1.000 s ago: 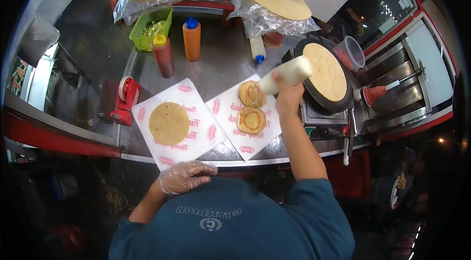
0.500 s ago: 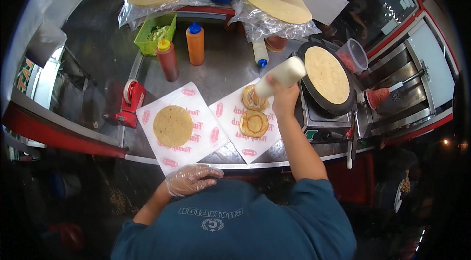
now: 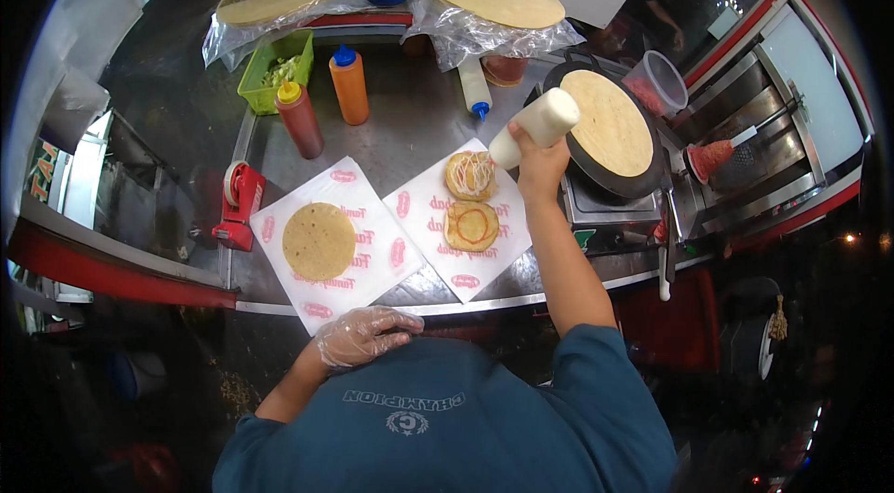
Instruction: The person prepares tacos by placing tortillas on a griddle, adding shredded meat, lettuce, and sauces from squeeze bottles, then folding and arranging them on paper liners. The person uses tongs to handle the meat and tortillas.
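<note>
My right hand (image 3: 540, 162) is wrapped round a white squeeze bottle (image 3: 538, 125), tilted with its base up and its nozzle end hidden. Just left of it, two bun halves (image 3: 471, 227) lie cut side up on a printed paper sheet (image 3: 466, 281). The far half (image 3: 470, 178) bears white sauce lines; the near one has a reddish-orange ring of sauce. On a second paper sheet (image 3: 377, 265), further left, lies a small round flatbread (image 3: 319, 242). My left hand (image 3: 368, 337), in a clear plastic glove, rests by the counter's front edge, fingers loosely stretched and holding nothing.
A black pan (image 3: 596, 178) with a large flatbread (image 3: 610, 123) sits on the stove at right. Red (image 3: 300, 125) and orange (image 3: 349, 88) sauce bottles, a green basket (image 3: 251, 88) and another white bottle (image 3: 474, 88) stand or lie behind. A red tape dispenser (image 3: 240, 209) is at left.
My right hand has drawn the white bottle back from over the far bun half, whose white sauce lines now show fully. The whole view has shifted slightly. My left hand stays put.
</note>
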Tool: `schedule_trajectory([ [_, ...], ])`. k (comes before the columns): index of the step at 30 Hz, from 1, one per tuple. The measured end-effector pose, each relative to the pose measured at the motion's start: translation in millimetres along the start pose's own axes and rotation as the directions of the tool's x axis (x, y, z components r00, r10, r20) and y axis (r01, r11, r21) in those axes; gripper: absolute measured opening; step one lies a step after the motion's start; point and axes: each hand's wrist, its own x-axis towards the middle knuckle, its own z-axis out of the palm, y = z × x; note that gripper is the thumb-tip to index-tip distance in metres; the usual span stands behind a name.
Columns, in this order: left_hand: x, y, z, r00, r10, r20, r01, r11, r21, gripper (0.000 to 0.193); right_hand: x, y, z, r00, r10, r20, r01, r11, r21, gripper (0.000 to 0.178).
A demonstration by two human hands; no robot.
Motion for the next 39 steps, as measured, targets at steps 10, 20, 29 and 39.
schedule_trajectory([
  [10, 0.8, -2.8, 0.4, 0.999, 0.033, 0.027, -0.032, 0.998, -0.047, 0.026, -66.6, 16.4, -63.4, 0.988, 0.15, 0.042, -0.152, 0.987, 0.06, 0.05],
  [20, 20.7, -4.8, 3.7, 0.988, 0.112, 0.108, -0.112, 0.994, -0.005, 0.028, -99.4, -5.0, -49.4, 0.99, -0.01, 0.143, 0.011, 1.0, -0.004, 0.046],
  [29, 3.2, -12.8, 2.0, 0.999, 0.045, 0.012, -0.044, 0.997, -0.069, 0.025, -87.7, -0.6, -24.8, 0.988, 0.06, 0.143, -0.066, 0.997, 0.039, 0.051],
  [39, 6.4, -10.4, -1.8, 0.994, -0.088, -0.07, 0.078, 0.988, -0.131, 0.023, -71.7, 3.7, -10.0, 0.975, 0.207, 0.077, -0.219, 0.954, 0.206, 0.049],
])
